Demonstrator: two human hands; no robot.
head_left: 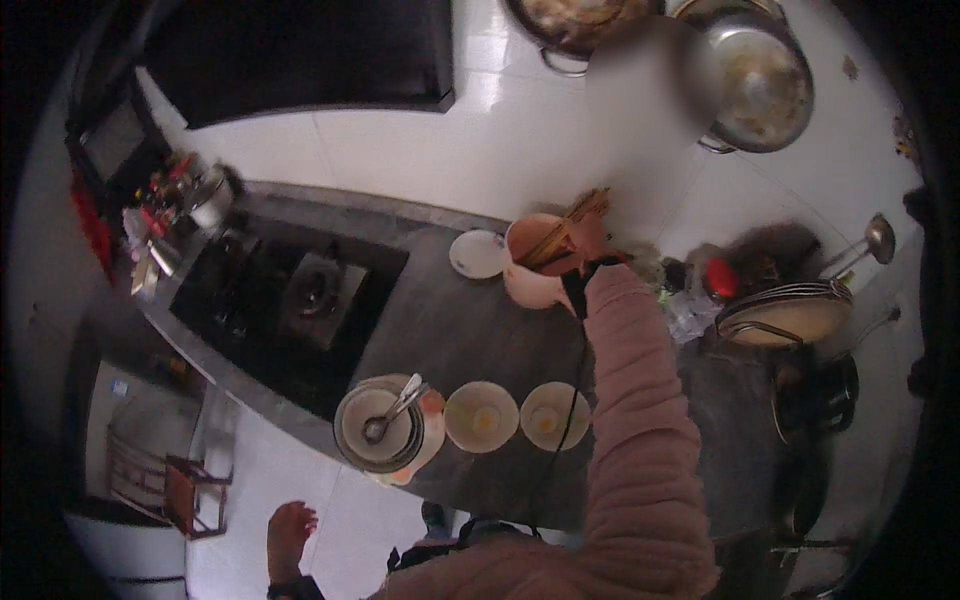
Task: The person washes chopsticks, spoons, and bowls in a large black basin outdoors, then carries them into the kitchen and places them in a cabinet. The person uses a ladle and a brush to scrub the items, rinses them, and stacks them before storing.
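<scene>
At the back of the counter, my right hand [590, 238] is closed around a bundle of wooden chopsticks [551, 250]. Their lower ends slant into a pink pot-like container [531, 289], and the hand is at its right rim. A small white plate [477, 253] lies just left of that container. My left hand [291, 529] hangs over the floor in front of the counter, fingers loosely curled and apparently holding nothing. Nearer to me stand two bowls [481, 417] [556, 415] side by side. Left of them is a stack of bowls [352, 439] with a metal spoon [394, 412] in the top one.
A black gas hob [292, 292] takes up the counter's left side. Right of my arm are a clear plastic bag [690, 315], a red-topped item [721, 278] and a round board [784, 319] in a wire rack. Pans [761, 94] hang on the wall. A wooden chair [184, 495] stands lower left.
</scene>
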